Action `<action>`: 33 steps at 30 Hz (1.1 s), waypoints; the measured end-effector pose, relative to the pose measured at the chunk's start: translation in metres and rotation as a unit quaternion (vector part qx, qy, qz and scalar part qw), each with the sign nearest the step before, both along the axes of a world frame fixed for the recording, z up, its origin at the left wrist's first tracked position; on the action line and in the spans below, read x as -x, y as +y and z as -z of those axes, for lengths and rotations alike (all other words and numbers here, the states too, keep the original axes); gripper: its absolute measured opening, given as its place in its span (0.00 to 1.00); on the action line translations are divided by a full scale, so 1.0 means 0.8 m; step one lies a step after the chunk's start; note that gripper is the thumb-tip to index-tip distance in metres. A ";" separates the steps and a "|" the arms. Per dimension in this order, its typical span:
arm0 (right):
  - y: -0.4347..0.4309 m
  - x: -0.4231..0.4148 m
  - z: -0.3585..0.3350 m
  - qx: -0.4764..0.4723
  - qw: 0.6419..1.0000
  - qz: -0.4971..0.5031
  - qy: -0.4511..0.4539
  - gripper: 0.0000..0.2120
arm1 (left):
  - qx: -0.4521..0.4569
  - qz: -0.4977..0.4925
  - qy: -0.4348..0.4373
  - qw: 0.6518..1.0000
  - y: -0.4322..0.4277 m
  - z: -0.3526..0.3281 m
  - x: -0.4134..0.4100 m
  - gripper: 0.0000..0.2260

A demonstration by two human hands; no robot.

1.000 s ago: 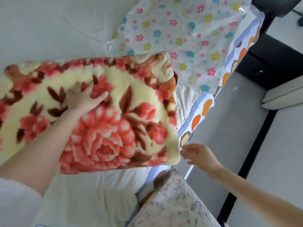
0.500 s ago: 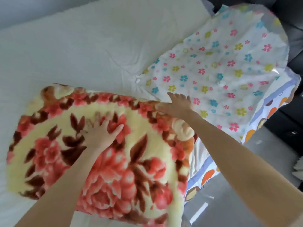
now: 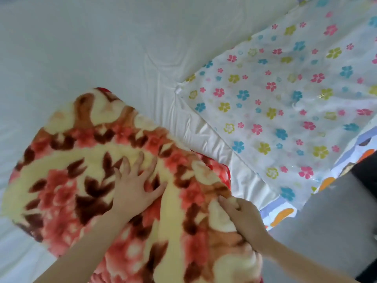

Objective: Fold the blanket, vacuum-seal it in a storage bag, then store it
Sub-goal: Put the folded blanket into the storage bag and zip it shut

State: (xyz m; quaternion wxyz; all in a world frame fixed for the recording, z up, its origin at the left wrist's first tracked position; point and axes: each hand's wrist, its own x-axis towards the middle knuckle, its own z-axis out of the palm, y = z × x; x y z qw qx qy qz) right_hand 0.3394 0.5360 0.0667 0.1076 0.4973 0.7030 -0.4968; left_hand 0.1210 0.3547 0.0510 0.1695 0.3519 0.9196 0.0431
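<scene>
A thick folded blanket (image 3: 67, 160), cream with red and brown flowers, lies on the white bed at the lower left. My left hand (image 3: 134, 186) presses flat on its top with fingers spread. My right hand (image 3: 242, 217) grips the blanket's right edge, fingers curled into the plush fabric. A clear storage bag (image 3: 285, 94) printed with small coloured flowers lies flat on the bed to the upper right, apart from the blanket.
The white bed sheet (image 3: 91, 48) fills the upper left. A patterned mattress edge (image 3: 285, 215) with orange shapes runs along the right, below the bag. Grey floor (image 3: 326, 231) lies beyond it at the lower right, with a dark object (image 3: 365, 176) at the far right.
My right hand has come from the blanket's far corner near the bag to its near right edge and now grips it. The left hand stays pressed on top. The view has shifted.
</scene>
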 end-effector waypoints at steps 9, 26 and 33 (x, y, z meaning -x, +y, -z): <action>0.021 -0.112 0.005 -0.078 0.994 0.027 -0.070 0.22 | 0.014 0.108 0.047 0.993 0.052 0.002 -0.093 0.35; 0.102 0.198 0.027 -0.411 0.788 -0.274 0.369 0.27 | 0.006 0.101 0.169 0.980 0.053 -0.057 0.134 0.26; 0.183 0.287 0.049 -0.142 0.909 -0.391 -0.025 0.30 | 0.049 0.052 0.102 0.992 0.077 0.007 0.131 0.23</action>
